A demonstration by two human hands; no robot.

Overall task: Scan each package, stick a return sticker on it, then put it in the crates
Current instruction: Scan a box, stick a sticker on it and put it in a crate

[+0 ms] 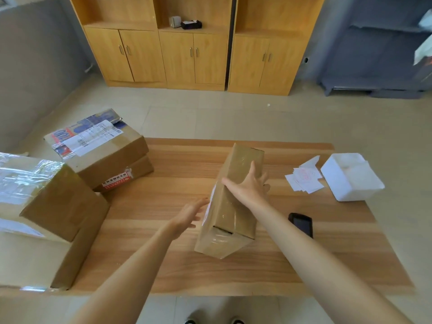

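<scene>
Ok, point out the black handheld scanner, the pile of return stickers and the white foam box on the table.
black handheld scanner [301, 224], head view, on its dark screen.
return stickers [305, 180], head view, on the top slip of the pile.
white foam box [340, 181], head view, on its near side wall.

Long brown taped carton, tilted, mid-worktop; stacked cartons far left; white return stickers right.

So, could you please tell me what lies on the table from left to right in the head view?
Big taped box → stacked boxes with labels → left hand → long box under the right hand → black scanner → stickers → white tray.
</scene>
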